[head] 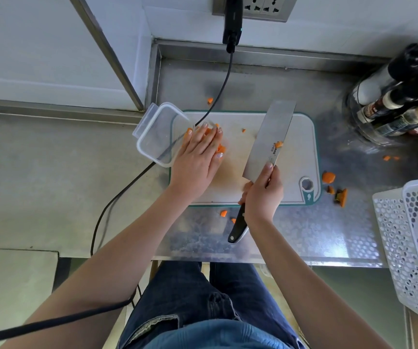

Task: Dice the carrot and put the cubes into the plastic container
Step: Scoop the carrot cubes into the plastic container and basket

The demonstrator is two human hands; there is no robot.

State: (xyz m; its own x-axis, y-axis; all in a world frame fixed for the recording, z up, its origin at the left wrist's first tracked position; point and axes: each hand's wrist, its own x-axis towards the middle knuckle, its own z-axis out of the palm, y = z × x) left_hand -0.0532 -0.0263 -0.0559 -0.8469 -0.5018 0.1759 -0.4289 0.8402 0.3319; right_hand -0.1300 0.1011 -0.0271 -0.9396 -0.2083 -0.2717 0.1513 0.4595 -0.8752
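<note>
Left hand [198, 152], fingers straight, lies flat on the carrot cubes [220, 148] at the cutting board's [301, 147] left end, beside the tipped plastic container [152, 137]. Right hand [263, 195] has its grip closed round the cleaver [271, 137] handle, one cube stuck to the blade. Stray pieces [328, 177] lie on the tabletop [303, 235].

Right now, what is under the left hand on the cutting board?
Orange carrot cubes show around the fingers of the left hand, which lies flat on the cutting board beside the tilted plastic container. How many cubes lie beneath the palm cannot be seen; the hand covers them.
</note>
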